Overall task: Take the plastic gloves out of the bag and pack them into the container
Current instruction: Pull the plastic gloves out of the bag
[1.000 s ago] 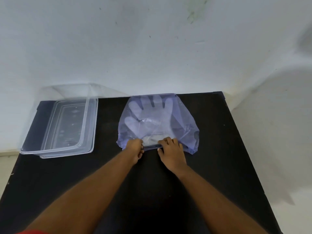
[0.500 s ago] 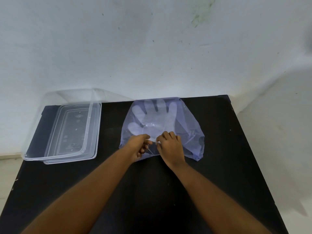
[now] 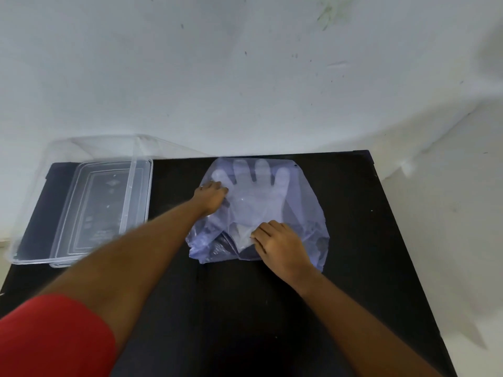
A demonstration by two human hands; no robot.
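While no writing reads, left hand [image 3: 211, 198] inside bag [image 3: 304, 202], gloves [image 3: 255, 191] within.

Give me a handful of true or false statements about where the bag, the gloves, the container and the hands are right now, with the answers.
1. The plastic gloves lie inside the bag. True.
2. The container holds gloves. False: nothing shows inside it.
3. The right hand rests at the bag's near edge. True.
4. The left hand rests on the container. False: it is at the bag's left side.
5. The container lies right of the bag. False: it lies left of it, on the black table.
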